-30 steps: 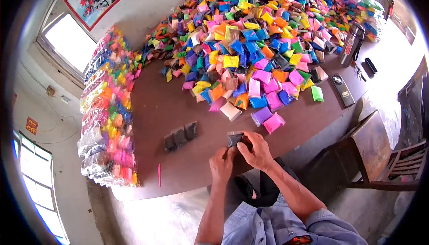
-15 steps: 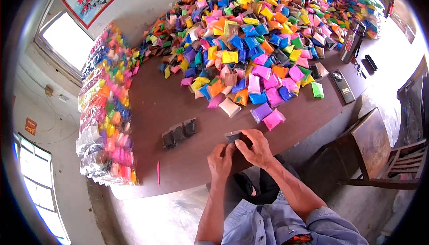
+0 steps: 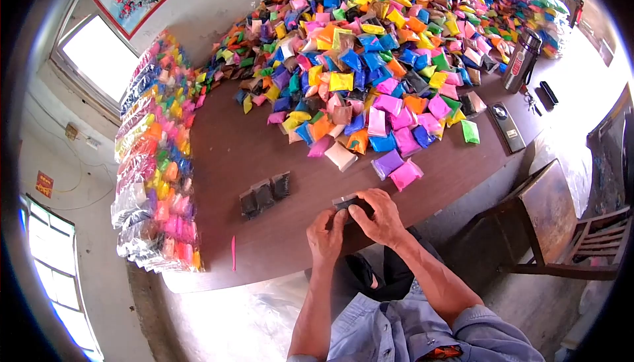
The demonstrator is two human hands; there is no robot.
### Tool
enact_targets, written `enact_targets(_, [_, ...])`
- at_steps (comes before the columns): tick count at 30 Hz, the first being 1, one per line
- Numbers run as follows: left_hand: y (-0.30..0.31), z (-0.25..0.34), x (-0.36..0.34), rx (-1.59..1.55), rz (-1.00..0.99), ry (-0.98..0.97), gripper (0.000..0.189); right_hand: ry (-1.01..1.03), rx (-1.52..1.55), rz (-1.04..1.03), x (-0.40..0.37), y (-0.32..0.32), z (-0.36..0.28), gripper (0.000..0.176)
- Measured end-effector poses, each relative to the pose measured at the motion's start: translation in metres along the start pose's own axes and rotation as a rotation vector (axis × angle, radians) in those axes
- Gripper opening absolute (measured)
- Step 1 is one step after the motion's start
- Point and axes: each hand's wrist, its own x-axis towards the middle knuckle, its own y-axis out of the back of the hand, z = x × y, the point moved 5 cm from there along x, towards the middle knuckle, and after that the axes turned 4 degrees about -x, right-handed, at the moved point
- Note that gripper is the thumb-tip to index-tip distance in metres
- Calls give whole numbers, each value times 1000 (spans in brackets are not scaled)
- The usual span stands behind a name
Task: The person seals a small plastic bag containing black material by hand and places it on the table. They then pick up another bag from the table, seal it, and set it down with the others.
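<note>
Between my hands, at the near edge of the table, is a small black packet (image 3: pixel 344 201) in clear wrapping. My left hand (image 3: pixel 325 235) pinches its left side, and my right hand (image 3: pixel 378 218) grips it from the right with the thumb on top. The fingers cover most of the packet. To the left, several black packets (image 3: pixel 265 194) lie side by side on the brown table (image 3: pixel 221 144). A thin pink strip (image 3: pixel 233 253) rests near the table's front edge.
A big heap of coloured packets (image 3: pixel 341 82) covers the back of the table. Filled clear bags (image 3: pixel 155 164) are stacked along the left. On the right stand a steel flask (image 3: pixel 522 61), a dark flat box (image 3: pixel 506 128) and a black case (image 3: pixel 548 92). A wooden chair (image 3: pixel 548 213) is beside the table.
Both hands stay in nearly the same place around the black packet, with only a slight shift of the fingers. The view has moved very little.
</note>
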Motion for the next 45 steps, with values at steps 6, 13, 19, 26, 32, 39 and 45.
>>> enact_targets(6, [1, 10, 0, -50, 7, 8, 19, -14, 49, -16, -1, -2, 5, 29])
enact_targets(13, [2, -3, 1, -36, 21, 35, 26, 19, 36, -32, 3, 1, -3, 24])
enact_targets(19, [1, 10, 1, -28, 11, 45, 24, -35, 93, 3, 0, -2, 7, 19])
enact_targets(26, [3, 7, 1, -76, -32, 62, 25, 21, 62, -59, 4, -1, 1, 16])
enact_targets(32, [4, 5, 1, -64, -6, 37, 26, 56, 19, -2, 5, 0, -1, 12])
enact_targets(39, [2, 0, 3, -106, -28, 45, 25, 45, 66, -76, 5, 0, 1, 9])
enact_targets(45, [4, -1, 1, 42, 21, 74, 22, 79, -7, -68, 4, -2, -5, 10])
